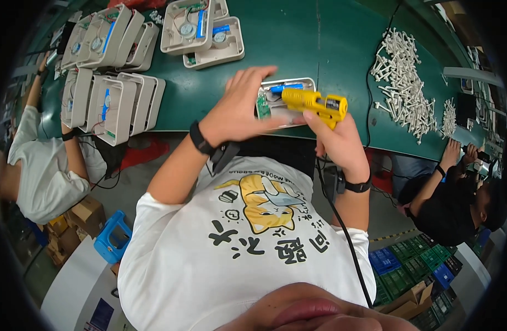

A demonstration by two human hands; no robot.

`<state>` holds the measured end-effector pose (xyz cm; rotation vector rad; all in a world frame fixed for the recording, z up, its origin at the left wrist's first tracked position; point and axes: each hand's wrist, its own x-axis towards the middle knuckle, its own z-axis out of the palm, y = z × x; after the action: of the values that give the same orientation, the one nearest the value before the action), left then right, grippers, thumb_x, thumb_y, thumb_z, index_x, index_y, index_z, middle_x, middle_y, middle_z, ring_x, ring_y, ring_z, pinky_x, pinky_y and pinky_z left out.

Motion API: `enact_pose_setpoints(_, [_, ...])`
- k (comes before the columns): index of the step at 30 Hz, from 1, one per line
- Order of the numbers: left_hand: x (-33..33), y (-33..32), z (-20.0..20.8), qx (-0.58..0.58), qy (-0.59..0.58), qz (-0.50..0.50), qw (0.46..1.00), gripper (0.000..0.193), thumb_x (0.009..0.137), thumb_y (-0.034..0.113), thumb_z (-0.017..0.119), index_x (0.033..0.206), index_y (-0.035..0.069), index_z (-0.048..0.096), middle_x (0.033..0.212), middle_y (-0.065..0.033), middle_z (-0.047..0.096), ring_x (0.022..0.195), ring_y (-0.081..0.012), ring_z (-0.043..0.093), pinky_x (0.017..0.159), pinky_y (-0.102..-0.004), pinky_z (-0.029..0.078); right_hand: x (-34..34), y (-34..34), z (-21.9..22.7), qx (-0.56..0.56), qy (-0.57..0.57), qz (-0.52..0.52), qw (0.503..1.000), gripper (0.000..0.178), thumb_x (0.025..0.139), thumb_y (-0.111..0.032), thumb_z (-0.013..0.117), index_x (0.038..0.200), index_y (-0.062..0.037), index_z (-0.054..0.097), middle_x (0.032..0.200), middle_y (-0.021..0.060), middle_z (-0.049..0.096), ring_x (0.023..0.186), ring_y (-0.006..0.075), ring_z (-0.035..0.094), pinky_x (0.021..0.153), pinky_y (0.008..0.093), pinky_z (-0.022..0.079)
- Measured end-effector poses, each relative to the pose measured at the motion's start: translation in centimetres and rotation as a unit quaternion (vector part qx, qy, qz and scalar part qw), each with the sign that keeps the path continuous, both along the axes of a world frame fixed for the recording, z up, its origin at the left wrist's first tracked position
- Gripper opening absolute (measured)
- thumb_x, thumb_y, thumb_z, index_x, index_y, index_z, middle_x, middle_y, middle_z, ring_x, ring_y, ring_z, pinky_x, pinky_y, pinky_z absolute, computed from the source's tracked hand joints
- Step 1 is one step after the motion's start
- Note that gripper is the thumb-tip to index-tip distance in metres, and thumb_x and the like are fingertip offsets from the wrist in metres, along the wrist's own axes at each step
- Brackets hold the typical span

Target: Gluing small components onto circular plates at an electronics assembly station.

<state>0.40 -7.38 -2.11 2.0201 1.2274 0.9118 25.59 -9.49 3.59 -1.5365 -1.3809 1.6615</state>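
Casing (310,84) seems mid-assembly: left hand (238,108) spread at its nine o'clock, right hand (341,140) gripping yellow tool (304,100); steady aim likely needed next.

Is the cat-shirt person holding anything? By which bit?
The right hand holds the yellow tool, seemingly by its mostly hidden handle. The left hand is at the open case; whether it grips is unclear.

Blue stool (105,246) near cardboard boxes (89,217); green, blue crates (415,266) lower right.
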Motion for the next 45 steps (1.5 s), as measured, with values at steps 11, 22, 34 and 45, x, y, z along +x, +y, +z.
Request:
enact_pose_setpoints(11, [9.4,11.4,-1.2,0.01,0.039,0.108,0.993,0.098,0.071,0.028,0.088,0.149,-0.008,0.04,0.135,-0.0282,0.052,0.121,-0.0489,0.059,0.105,-0.047,0.054,9.8,-1.0,-9.1,0.186,0.241,-0.272,0.913,0.028,0.116,-0.026,0.047,0.118,0.0001,0.058,0.117,0.0257,0.073,0.052,0.0173,0.056,0.058,0.0354,0.054])
enact_pose_setpoints(22, [8.1,35.6,0.5,0.153,0.234,0.226,0.933,0.055,0.083,0.013,0.07,0.133,-0.006,0.058,0.134,-0.0291,0.059,0.13,-0.0436,0.057,0.109,-0.0474,0.051,10.3,-0.9,-10.8,0.225,0.277,-0.274,0.893,0.027,0.116,-0.025,0.045,0.115,-0.0009,0.056,0.117,0.0276,0.071,0.053,0.0177,0.057,0.058,0.0355,0.054])
enact_pose_setpoints(34, [-3.8,48.5,2.5,-0.089,0.454,0.211,0.861,0.052,0.084,0.033,0.078,0.126,0.004,0.075,0.134,-0.0205,0.072,0.124,-0.0362,0.069,0.105,-0.048,0.056,10.3,-0.8,-10.3,0.19,0.29,-0.265,0.9,0.023,0.116,-0.022,0.047,0.115,-0.0008,0.055,0.117,0.0276,0.07,0.055,0.0173,0.059,0.059,0.0354,0.056])
enact_pose_setpoints(45, [1.3,45.4,3.6,-0.073,0.444,0.135,0.883,0.042,0.071,0.032,0.084,0.102,0.003,0.082,0.109,-0.0205,0.079,0.104,-0.0341,0.076,0.09,-0.0455,0.061,10.4,-0.9,-10.3,0.199,0.278,-0.267,0.901,0.023,0.115,-0.023,0.047,0.114,-0.0013,0.056,0.117,0.027,0.07,0.056,0.0165,0.059,0.059,0.0352,0.056])
